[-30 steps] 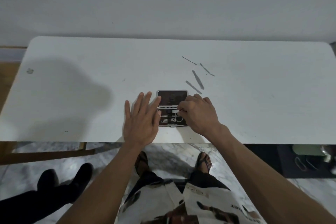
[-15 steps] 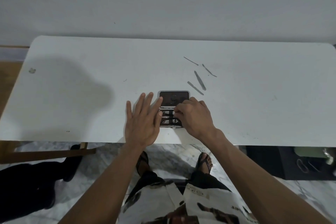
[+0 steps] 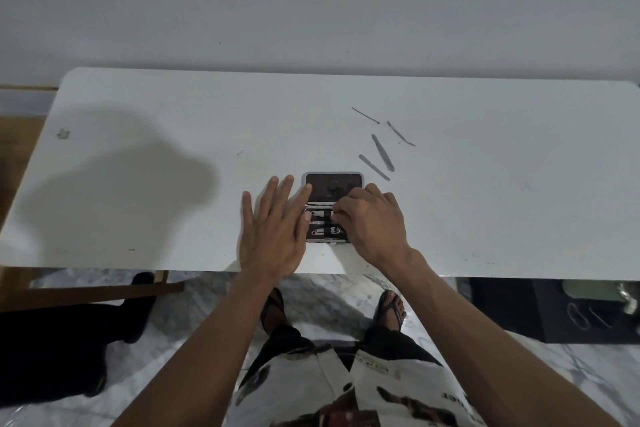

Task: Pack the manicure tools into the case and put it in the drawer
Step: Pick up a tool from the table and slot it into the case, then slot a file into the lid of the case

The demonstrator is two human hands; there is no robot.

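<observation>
While the left hand [image 3: 273,236] lies flat, fingers straight, beside the open case [image 3: 332,208] near the tabletop [image 3: 173,201] edge, the right hand [image 3: 372,222] fingers pinch a tool into its strap; a slip could nudge the case. Four tools [image 3: 382,152] wait beyond it.

An open case [image 3: 332,208] lies near the front edge of a white worktop [image 3: 173,184], its dark lid half toward the wall and its tool half toward the person. The left hand [image 3: 273,229] lies flat with straight fingers along the case's left side, fingertips touching its edge. The right hand [image 3: 372,222] is curled over the case's right side, its fingers pinching a metal tool [image 3: 320,214] in the upper strap. A nail clipper [image 3: 323,230] sits below it. Four slim loose tools [image 3: 382,152] lie scattered beyond the case to the right.
</observation>
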